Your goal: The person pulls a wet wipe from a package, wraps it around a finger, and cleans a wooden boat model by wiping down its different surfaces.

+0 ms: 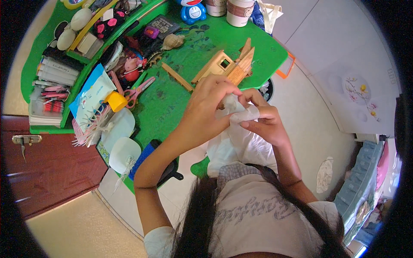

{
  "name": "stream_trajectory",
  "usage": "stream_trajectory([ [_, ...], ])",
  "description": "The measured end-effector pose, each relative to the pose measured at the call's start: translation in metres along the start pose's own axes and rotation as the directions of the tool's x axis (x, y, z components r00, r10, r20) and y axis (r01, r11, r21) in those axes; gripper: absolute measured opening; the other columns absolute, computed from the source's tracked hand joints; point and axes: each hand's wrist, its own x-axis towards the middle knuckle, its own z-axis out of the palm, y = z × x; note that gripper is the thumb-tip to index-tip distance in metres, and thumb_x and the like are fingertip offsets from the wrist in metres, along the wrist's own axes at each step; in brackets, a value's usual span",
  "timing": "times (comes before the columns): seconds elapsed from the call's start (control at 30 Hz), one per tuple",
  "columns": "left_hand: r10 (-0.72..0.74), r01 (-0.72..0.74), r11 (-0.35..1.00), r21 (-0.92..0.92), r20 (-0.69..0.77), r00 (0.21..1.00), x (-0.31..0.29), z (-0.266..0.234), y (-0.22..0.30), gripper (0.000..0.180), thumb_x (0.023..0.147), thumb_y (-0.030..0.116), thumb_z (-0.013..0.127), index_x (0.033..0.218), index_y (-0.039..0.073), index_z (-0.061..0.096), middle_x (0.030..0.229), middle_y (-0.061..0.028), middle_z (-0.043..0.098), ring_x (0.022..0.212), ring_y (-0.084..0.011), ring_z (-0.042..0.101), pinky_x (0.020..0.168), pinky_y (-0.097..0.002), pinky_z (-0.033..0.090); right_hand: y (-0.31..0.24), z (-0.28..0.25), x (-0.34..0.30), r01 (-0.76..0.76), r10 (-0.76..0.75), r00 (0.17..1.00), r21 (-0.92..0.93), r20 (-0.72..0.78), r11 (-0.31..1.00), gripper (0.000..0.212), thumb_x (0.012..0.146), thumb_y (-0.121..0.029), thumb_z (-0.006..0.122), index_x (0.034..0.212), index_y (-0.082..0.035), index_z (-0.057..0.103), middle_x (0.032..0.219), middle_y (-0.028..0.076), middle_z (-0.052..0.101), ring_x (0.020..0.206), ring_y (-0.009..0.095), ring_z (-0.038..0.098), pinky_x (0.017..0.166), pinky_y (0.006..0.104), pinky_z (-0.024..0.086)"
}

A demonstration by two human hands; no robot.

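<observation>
My left hand and my right hand meet in front of me over the near edge of the green desk. Pinched between their fingers is a crumpled white wet wipe or tissue, its loose end draped over my right fingers. Something small and brownish shows near my left fingertips; I cannot make out what it is. Just beyond my hands stands a wooden model house with a square window, and beside it a loose wooden strip lies on the desk.
Scissors, a blue-and-white wipes pack with a yellow cap, and a white round-headed object crowd the left side. A conch shell, a blue figurine and paper cups stand at the back.
</observation>
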Motion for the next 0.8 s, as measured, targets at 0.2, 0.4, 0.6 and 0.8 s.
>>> stream_trajectory([
  [0.2,0.107,-0.075,0.965,0.252,-0.114,0.988,-0.001,0.008,-0.005,0.06,0.061,-0.001,0.068,0.118,0.009,0.054,0.123,-0.0187,0.046,0.116,-0.0379,0.045,0.096,-0.0433,0.039,0.006,0.004,-0.004,-0.035,0.041,0.997,0.093,-0.061,0.995,0.023,0.081,0.0,0.068,0.103,-0.003,0.07,0.134,0.015,0.051,0.124,0.026,0.047,0.103,0.0381,0.036],
  [0.4,0.121,-0.072,0.909,0.41,-0.097,0.988,0.002,0.014,-0.001,0.078,0.06,0.003,0.071,0.133,0.008,0.045,0.127,-0.0204,0.043,0.119,-0.0395,0.043,0.099,-0.0457,0.036,0.011,0.008,-0.006,-0.065,0.107,0.965,0.18,-0.237,0.982,0.022,0.087,-0.003,0.061,0.107,0.0,0.068,0.122,0.013,0.059,0.113,0.023,0.055,0.098,0.0357,0.042],
  [0.6,0.068,-0.042,0.936,0.35,-0.063,0.996,0.003,0.009,-0.01,0.082,0.067,0.026,0.08,0.135,0.006,0.041,0.132,-0.0204,0.043,0.123,-0.0401,0.041,0.104,-0.0467,0.033,0.027,-0.006,-0.013,-0.146,0.388,0.843,0.534,-0.374,0.833,0.022,0.09,-0.006,0.059,0.111,-0.001,0.064,0.096,0.008,0.065,0.081,0.016,0.063,0.075,0.0296,0.051],
  [0.8,-0.007,0.059,0.85,0.524,-0.1,0.995,0.003,-0.01,-0.026,0.079,0.074,0.031,0.076,0.137,0.003,0.039,0.136,-0.0233,0.041,0.128,-0.0412,0.037,0.107,-0.0486,0.03,0.035,-0.029,-0.008,-0.001,0.314,0.848,0.591,-0.427,0.806,0.022,0.092,-0.011,0.053,0.107,0.002,0.062,0.075,0.001,0.052,0.055,0.007,0.041,0.053,0.0232,0.036],
])
